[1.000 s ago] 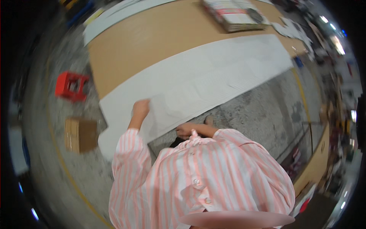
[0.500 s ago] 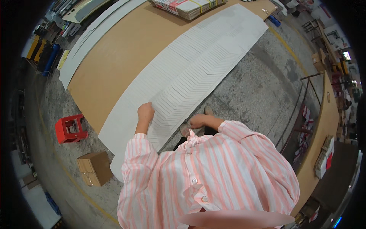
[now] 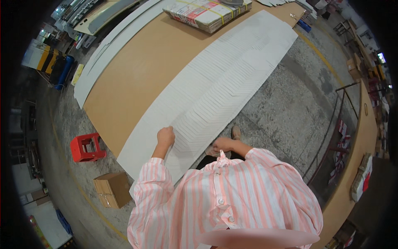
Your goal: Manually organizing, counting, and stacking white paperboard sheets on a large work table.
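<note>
A long white sheet with many thin, angled lines runs diagonally along the near edge of a brown tabletop. My left hand is closed over the sheet's near left part, knuckles up. Whatever its fingers may grip is hidden. My right hand is closed too, held just past the sheet's near edge in front of my body. Its fingers curl downward, and I cannot make out anything in them. Both forearms are in pink-and-white striped sleeves.
A bundle of printed paper tied with yellow straps lies on the table's far part. Pale strips line its far left edge. On the floor at left are a red stool and a cardboard box. Another table stands at right.
The whole view has shifted, so table and hands appear lower and further right. Both hands stay closed, the left over the sheet and the right by its near edge.
</note>
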Demonstrator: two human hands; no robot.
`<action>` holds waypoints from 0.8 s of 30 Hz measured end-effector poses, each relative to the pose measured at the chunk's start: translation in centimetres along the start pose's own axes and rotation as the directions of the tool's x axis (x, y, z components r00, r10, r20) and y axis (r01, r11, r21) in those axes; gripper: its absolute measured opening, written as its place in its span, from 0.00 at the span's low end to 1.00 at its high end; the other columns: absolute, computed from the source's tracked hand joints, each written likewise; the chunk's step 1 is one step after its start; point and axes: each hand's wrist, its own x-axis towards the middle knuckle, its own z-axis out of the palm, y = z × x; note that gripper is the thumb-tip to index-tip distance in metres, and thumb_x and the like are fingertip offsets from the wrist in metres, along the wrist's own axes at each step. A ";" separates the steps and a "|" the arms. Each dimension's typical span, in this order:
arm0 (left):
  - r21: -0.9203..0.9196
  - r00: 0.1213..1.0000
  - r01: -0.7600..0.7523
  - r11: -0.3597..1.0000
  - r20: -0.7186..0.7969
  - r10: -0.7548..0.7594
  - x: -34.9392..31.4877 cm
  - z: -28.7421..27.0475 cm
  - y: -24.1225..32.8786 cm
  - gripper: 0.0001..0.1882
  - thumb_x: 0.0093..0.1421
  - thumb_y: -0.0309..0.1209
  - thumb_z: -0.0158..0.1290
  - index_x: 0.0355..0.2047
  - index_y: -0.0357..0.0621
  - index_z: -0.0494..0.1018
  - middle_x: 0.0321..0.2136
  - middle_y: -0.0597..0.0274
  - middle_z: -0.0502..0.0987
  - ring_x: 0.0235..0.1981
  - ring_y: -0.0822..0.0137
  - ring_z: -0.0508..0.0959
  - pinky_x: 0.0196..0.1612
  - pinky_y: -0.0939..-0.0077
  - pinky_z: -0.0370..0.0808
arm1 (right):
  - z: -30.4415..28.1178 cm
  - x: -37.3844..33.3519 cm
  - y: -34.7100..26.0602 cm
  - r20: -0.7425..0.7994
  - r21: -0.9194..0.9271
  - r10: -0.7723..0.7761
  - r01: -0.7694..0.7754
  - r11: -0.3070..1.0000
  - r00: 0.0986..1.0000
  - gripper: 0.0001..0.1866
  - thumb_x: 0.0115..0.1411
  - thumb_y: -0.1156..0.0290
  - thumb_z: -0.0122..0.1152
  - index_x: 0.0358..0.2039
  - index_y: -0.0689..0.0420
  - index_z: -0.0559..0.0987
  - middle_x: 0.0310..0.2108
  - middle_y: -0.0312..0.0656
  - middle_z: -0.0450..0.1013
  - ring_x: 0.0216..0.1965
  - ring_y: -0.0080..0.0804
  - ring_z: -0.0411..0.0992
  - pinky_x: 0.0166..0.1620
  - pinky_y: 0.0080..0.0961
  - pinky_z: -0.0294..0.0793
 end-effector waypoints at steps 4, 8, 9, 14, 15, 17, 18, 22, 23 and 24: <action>0.005 0.997 -0.030 1.000 0.067 0.030 1.2 -0.4 -0.9 0.08 0.48 0.27 0.44 0.23 0.40 0.73 0.24 0.47 0.75 0.29 0.50 0.76 0.33 0.61 0.72 | -3.0 -3.1 2.8 0.008 0.009 0.176 -0.176 0.984 0.984 0.16 0.47 0.62 0.49 0.29 0.60 0.78 0.31 0.52 0.73 0.35 0.50 0.72 0.37 0.40 0.71; 0.048 0.959 -0.079 0.996 0.277 0.062 3.8 -0.8 -1.8 0.11 0.48 0.30 0.45 0.25 0.39 0.76 0.28 0.49 0.75 0.33 0.49 0.75 0.37 0.60 0.71 | -6.6 -3.9 5.5 -0.005 -0.079 0.306 -0.306 0.949 0.952 0.15 0.45 0.65 0.49 0.27 0.61 0.78 0.31 0.52 0.73 0.35 0.48 0.72 0.36 0.40 0.71; 0.085 0.941 -0.092 0.992 0.333 0.058 4.7 -0.9 -1.3 0.11 0.48 0.31 0.45 0.25 0.39 0.76 0.30 0.48 0.75 0.34 0.50 0.75 0.37 0.61 0.71 | -7.2 -3.9 6.3 0.038 -0.118 0.308 -0.301 0.946 0.951 0.15 0.45 0.65 0.49 0.28 0.60 0.78 0.31 0.51 0.74 0.35 0.48 0.72 0.36 0.39 0.72; 0.181 0.894 -0.110 0.977 0.448 0.018 6.0 1.5 -3.0 0.13 0.49 0.32 0.44 0.27 0.40 0.77 0.33 0.47 0.75 0.36 0.50 0.74 0.40 0.60 0.70 | -8.4 -3.4 7.4 0.087 -0.067 0.187 -0.181 0.981 0.979 0.16 0.46 0.66 0.48 0.31 0.60 0.78 0.36 0.51 0.73 0.39 0.47 0.71 0.40 0.41 0.70; 0.198 0.885 -0.132 0.971 0.465 0.026 6.0 2.1 -3.7 0.13 0.50 0.32 0.44 0.27 0.40 0.77 0.33 0.47 0.75 0.36 0.50 0.74 0.40 0.60 0.70 | -8.5 -3.6 7.5 0.111 -0.084 0.184 -0.175 0.981 0.977 0.16 0.46 0.66 0.48 0.31 0.61 0.78 0.35 0.51 0.73 0.39 0.47 0.71 0.40 0.40 0.71; 0.234 0.859 -0.175 0.956 0.512 0.032 6.5 2.6 -3.7 0.13 0.50 0.32 0.43 0.28 0.40 0.77 0.34 0.47 0.75 0.37 0.50 0.74 0.41 0.60 0.70 | -6.7 -2.6 9.9 -0.009 -0.025 0.064 -0.064 0.998 0.998 0.16 0.45 0.64 0.49 0.29 0.60 0.78 0.31 0.52 0.74 0.35 0.45 0.73 0.37 0.40 0.71; 0.253 0.843 -0.180 0.950 0.538 0.016 6.4 2.8 -3.9 0.13 0.50 0.31 0.43 0.28 0.40 0.77 0.34 0.47 0.75 0.37 0.49 0.74 0.41 0.60 0.70 | -5.9 -2.0 10.7 -0.027 0.009 0.050 -0.050 0.999 0.998 0.16 0.45 0.63 0.50 0.29 0.60 0.79 0.29 0.53 0.74 0.33 0.47 0.73 0.35 0.41 0.71; 0.273 0.876 0.032 0.961 0.456 -0.159 7.7 0.5 -1.3 0.13 0.49 0.30 0.43 0.30 0.40 0.76 0.34 0.47 0.75 0.37 0.51 0.74 0.41 0.61 0.71 | -5.2 -2.5 14.1 0.122 0.118 -0.193 0.179 0.977 0.974 0.17 0.45 0.60 0.52 0.28 0.59 0.79 0.30 0.51 0.74 0.33 0.48 0.72 0.36 0.40 0.70; 0.216 0.886 0.246 0.945 0.346 -0.310 8.8 -1.3 2.6 0.13 0.49 0.30 0.43 0.30 0.41 0.76 0.34 0.47 0.74 0.37 0.51 0.74 0.41 0.61 0.71 | -4.9 -4.2 16.4 0.109 0.123 -0.163 0.150 0.981 0.981 0.17 0.45 0.60 0.52 0.28 0.59 0.79 0.30 0.51 0.74 0.33 0.48 0.72 0.36 0.40 0.70; 0.214 0.888 0.257 0.942 0.332 -0.318 9.2 -2.8 4.7 0.13 0.49 0.30 0.43 0.30 0.41 0.76 0.34 0.47 0.74 0.37 0.51 0.74 0.41 0.61 0.71 | -5.1 -5.3 17.7 0.083 0.162 -0.104 0.090 0.983 0.991 0.17 0.45 0.60 0.51 0.28 0.59 0.78 0.30 0.51 0.73 0.34 0.48 0.72 0.37 0.41 0.70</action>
